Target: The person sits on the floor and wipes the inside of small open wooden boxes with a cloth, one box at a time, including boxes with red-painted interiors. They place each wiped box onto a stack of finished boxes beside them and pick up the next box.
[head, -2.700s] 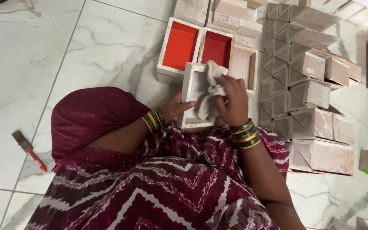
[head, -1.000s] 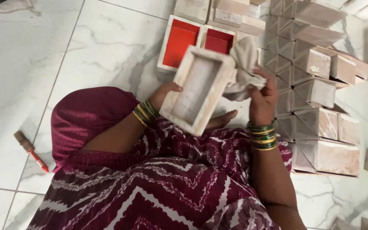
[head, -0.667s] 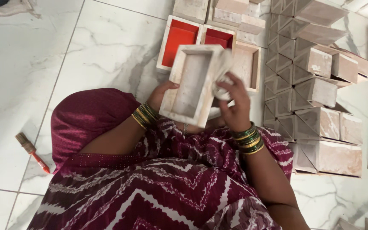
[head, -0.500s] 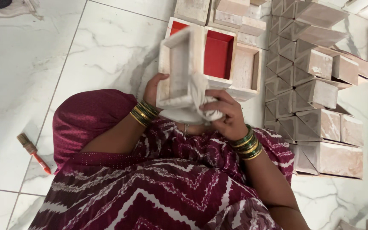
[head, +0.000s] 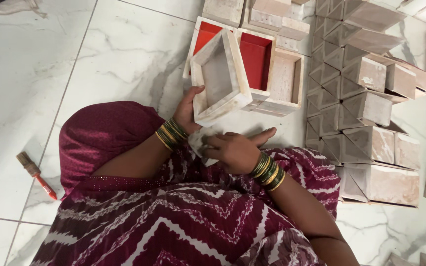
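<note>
Gripping a pale open box [head: 220,79] in left hand [head: 189,109], right hand [head: 235,150] clutching white cloth [head: 198,143]

A white marble-patterned tile floor [head: 99,54] carries everything. At the near left lies a small brush with a red handle [head: 36,175]. At the far middle sit open boxes, two lined red [head: 256,59], and to the right, rows of pale stone boxes [head: 366,106] packed touching.
</note>
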A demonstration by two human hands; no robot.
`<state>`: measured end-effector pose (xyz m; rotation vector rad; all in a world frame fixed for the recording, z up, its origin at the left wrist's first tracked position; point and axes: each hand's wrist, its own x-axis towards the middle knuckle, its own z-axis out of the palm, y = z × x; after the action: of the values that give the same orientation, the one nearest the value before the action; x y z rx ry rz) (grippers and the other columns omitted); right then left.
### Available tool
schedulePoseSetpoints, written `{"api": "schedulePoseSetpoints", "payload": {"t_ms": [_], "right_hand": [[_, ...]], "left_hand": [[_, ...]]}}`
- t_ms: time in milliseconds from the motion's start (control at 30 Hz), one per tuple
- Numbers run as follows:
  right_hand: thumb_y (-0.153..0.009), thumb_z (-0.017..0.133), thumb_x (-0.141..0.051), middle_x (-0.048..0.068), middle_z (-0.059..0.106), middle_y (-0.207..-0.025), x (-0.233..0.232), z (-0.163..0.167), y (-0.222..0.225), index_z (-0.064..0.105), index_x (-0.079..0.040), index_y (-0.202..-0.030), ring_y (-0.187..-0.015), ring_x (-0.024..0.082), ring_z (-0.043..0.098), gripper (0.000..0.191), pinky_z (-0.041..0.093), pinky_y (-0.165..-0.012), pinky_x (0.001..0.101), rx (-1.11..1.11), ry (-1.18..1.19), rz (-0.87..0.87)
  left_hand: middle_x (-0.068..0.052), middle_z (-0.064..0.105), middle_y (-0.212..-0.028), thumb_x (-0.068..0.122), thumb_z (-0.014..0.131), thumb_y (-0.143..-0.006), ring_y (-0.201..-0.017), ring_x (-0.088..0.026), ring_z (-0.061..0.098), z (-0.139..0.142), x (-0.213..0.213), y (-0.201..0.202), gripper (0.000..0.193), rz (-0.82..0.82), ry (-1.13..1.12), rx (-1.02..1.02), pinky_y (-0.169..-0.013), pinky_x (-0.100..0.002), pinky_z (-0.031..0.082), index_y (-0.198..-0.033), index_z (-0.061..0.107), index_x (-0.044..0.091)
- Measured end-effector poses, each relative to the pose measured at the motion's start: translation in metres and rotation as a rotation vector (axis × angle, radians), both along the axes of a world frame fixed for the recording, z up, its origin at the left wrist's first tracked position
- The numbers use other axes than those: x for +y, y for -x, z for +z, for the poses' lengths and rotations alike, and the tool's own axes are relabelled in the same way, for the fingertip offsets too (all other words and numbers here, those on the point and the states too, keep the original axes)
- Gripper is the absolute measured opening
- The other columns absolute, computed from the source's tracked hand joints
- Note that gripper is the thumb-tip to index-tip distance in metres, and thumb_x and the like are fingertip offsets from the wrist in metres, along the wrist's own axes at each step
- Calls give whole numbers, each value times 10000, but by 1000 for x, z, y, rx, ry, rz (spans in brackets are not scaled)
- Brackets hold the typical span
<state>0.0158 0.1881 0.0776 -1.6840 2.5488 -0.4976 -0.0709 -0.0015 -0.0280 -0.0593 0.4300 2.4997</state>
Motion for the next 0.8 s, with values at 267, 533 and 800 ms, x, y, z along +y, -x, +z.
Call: {"api": "schedulePoseSetpoints", "payload": {"t_ms": [267,533,800], "right_hand": [[-832,695,10,64,696,-1074,82,-16,61,679,-102,-1156,-946,184,661,343,549,-731,301,-506,752,-868],[-921,643,-240,55,619,-1170,117,-38,81,589,-52,-1284,-1092,169,596,413,479,-1001,281,-1059,717,-712],[-836,675,-275,135,601,-1172,119,-53,87,471,-58,-1409,-1040,219,639,645,564,-910,355,-925,1226,-929]], "left_hand": [[-276,628,-1257,283,603,-1000,-1110,-345,674,-15,-29,22,623,-181,179,179,-1027,-461,549,-1459,456,-112],[-230,542,-1485,367,620,-998,-1314,-259,576,9,-9,1,743,-539,528,655,-1091,-368,479,-1576,339,-6],[-231,553,-1459,625,475,-985,-1280,-341,629,40,-22,5,790,-56,2,197,-1090,-491,525,-1525,422,52]]}}
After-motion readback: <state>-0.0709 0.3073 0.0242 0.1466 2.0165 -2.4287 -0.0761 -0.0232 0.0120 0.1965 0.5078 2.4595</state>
